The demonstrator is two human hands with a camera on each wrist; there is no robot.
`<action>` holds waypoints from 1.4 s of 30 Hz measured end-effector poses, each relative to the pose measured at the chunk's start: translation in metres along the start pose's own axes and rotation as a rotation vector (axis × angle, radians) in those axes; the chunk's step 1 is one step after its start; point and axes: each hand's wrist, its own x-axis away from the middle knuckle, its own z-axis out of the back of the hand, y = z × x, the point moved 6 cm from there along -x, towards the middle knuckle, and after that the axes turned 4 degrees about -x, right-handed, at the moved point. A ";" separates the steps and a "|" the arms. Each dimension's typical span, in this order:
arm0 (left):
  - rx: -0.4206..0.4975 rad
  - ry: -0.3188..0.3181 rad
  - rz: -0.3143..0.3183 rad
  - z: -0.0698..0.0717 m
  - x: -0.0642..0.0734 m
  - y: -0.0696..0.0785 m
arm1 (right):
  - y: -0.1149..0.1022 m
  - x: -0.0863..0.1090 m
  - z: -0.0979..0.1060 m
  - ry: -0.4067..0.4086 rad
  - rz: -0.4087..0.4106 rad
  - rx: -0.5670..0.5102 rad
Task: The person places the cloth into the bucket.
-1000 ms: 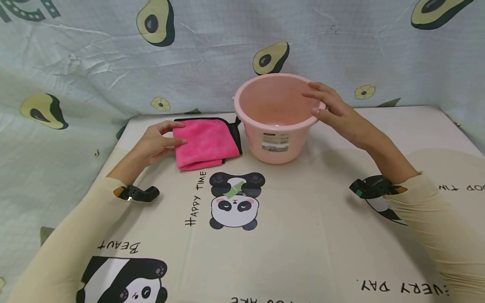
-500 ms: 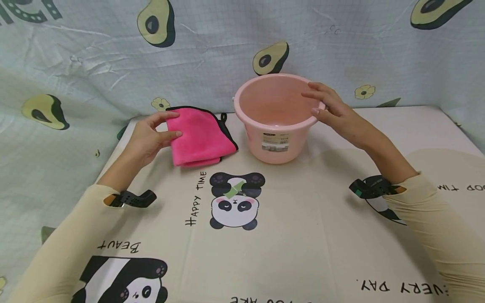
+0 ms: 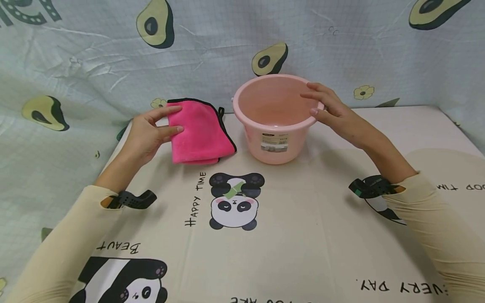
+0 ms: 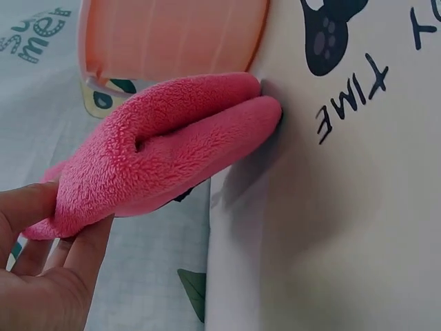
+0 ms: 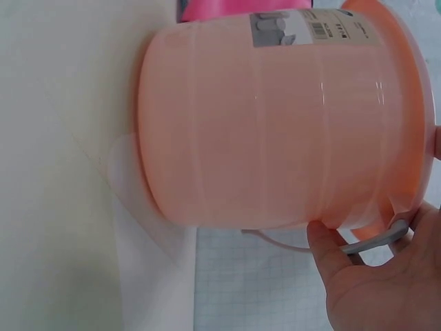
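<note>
My left hand (image 3: 144,136) pinches the left edge of a folded bright pink towel (image 3: 201,132) with black trim and a small black hanging loop. The towel tilts upward, its lower edge close over the table, just left of a light pink bucket (image 3: 257,139). Plush, layered folds of the towel (image 4: 158,145) show in the left wrist view. My right hand (image 3: 339,115) grips the bucket's right rim, some fingers over the inside. The bucket stands upright with a paper label on its front. In the right wrist view, its grey-ended handle (image 5: 375,241) hangs by my right hand (image 5: 386,289).
A cream tablecloth (image 3: 288,235) printed with pandas and lettering covers the table. Behind it hangs a pale curtain (image 3: 212,54) with avocado prints, close to the bucket's back. Dark wrist straps (image 3: 138,199) sit on both wrists over beige sleeves.
My left hand has lifted the towel's left side up and slightly away from the bucket, tilting it off the table. The right hand and bucket stay in place.
</note>
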 end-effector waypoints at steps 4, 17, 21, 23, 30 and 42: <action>-0.012 -0.002 -0.018 -0.004 0.002 0.007 | 0.000 0.000 0.000 -0.002 -0.008 -0.002; -0.015 -0.031 -0.050 -0.013 0.002 0.033 | -0.001 0.000 0.000 -0.011 -0.011 -0.012; -0.008 -0.022 -0.056 -0.014 0.004 0.037 | -0.001 0.000 0.000 -0.019 -0.008 -0.023; -0.003 -0.020 -0.064 -0.015 0.004 0.039 | -0.001 0.001 0.000 -0.019 -0.008 -0.029; 0.026 -0.028 -0.092 -0.019 0.005 0.046 | -0.001 0.001 0.000 -0.020 -0.014 -0.033; 0.008 -0.015 -0.157 -0.018 0.006 0.063 | -0.001 0.001 0.000 -0.057 -0.015 -0.012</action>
